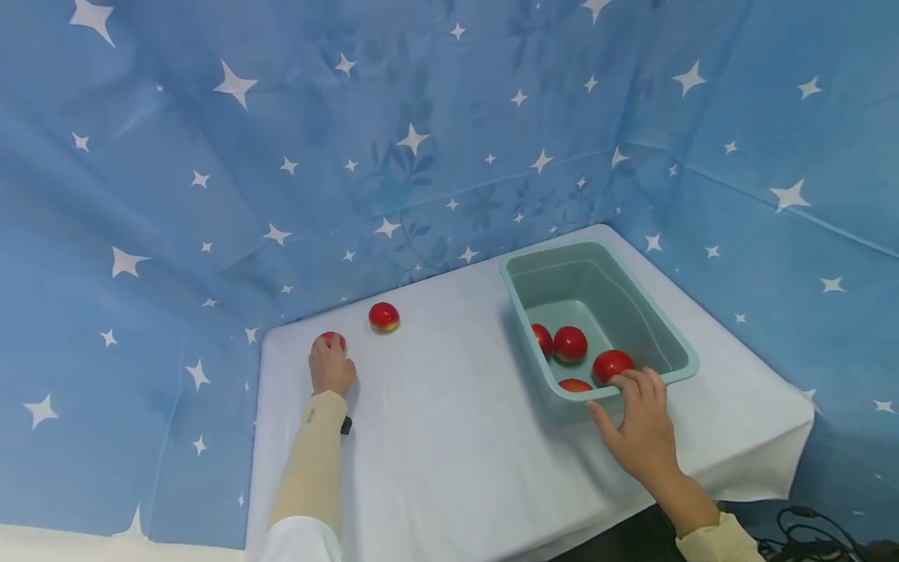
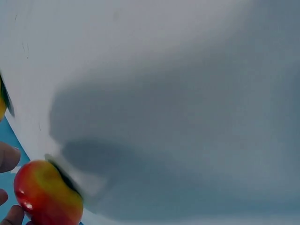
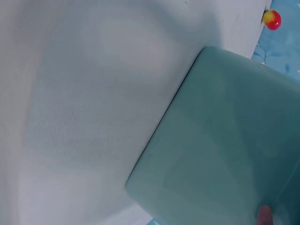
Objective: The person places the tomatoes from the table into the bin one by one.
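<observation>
At the table's far left, my left hand [image 1: 332, 367] reaches over a red-and-yellow mango [image 1: 333, 339]. In the left wrist view, lower fingertips [image 2: 15, 215] touch this mango [image 2: 49, 193], while another digit stands a little apart from it. A second mango [image 1: 384, 316] lies just to the right of that hand. My right hand [image 1: 642, 425] grips the near rim of a pale green plastic bin [image 1: 516, 300], fingers over the edge and thumb against the outer wall. Inside the bin lie several mangoes, one [image 1: 613, 365] close by the right fingers.
A white cloth covers the table [image 1: 435, 414]. Blue curtains [image 1: 421, 101] with white stars rise directly behind its back edge and along its right side. Black cables [image 1: 815, 531] lie below the table at the lower right.
</observation>
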A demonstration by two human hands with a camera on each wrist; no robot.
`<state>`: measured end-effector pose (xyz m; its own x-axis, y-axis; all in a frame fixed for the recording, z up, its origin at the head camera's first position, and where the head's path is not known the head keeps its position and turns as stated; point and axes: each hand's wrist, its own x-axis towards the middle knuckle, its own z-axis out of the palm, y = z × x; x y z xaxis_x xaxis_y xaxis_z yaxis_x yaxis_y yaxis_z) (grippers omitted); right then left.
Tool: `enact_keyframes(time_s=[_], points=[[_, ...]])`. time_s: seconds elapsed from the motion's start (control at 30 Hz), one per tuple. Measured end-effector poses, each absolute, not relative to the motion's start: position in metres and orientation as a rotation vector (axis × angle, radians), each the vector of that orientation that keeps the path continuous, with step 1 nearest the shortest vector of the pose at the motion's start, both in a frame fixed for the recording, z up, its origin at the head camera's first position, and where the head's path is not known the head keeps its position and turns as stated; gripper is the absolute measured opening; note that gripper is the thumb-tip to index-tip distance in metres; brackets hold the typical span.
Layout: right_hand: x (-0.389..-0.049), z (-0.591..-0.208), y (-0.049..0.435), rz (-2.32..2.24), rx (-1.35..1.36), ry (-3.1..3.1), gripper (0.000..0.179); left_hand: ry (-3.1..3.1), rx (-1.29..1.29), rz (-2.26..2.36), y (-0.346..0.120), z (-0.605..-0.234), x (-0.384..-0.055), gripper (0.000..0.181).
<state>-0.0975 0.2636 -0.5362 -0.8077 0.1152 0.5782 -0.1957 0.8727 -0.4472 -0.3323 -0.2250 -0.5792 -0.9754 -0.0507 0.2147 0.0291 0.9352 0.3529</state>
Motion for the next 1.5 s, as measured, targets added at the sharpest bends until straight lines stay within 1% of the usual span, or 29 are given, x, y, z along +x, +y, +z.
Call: enact_keyframes(time_s=[0.07, 0.23, 0.3, 0.5, 0.77, 1.0, 1.13, 1.27, 1.37, 1.5], points=[[-0.097, -0.538, 0.264, 0.663, 0.058, -2.429, 0.056, -2.890, 0.034, -0.514, -0.228, -0.579, -0.333, 0.052], [-0.097, -0.539, 0.264, 0.660, 0.062, -2.439, 0.055, -2.966, 0.101, -0.489, -0.234, -0.571, -0.337, 0.068], [-0.098, -0.539, 0.264, 0.654, 0.060, -2.437, 0.055, -2.990, 0.104, -0.454, -0.236, -0.569, -0.340, 0.071], [-0.098, -0.538, 0.265, 0.639, 0.050, -2.434, 0.054, -2.999, 0.097, -0.385, -0.241, -0.564, -0.343, 0.057], [-0.096, -0.538, 0.264, 0.638, 0.052, -2.419, 0.057, -3.014, 0.192, -0.632, -0.244, -0.565, -0.342, 0.059], [-0.096, -0.539, 0.263, 0.645, 0.066, -2.403, 0.066, -3.009, 0.199, -0.598, -0.248, -0.569, -0.339, 0.062], [-0.097, -0.539, 0.263, 0.648, 0.075, -2.400, 0.067, -2.951, 0.231, -0.650, -0.248, -0.567, -0.334, 0.054], [-0.098, -0.539, 0.264, 0.645, 0.066, -2.409, 0.065, -2.899, 0.345, -0.787, -0.244, -0.565, -0.328, 0.047], [-0.097, -0.540, 0.264, 0.648, 0.065, -2.411, 0.061, -2.889, 0.446, -0.903, -0.241, -0.564, -0.324, 0.055], [-0.098, -0.540, 0.265, 0.649, 0.073, -2.404, 0.058, -2.955, 0.492, -0.943, -0.238, -0.562, -0.319, 0.070]])
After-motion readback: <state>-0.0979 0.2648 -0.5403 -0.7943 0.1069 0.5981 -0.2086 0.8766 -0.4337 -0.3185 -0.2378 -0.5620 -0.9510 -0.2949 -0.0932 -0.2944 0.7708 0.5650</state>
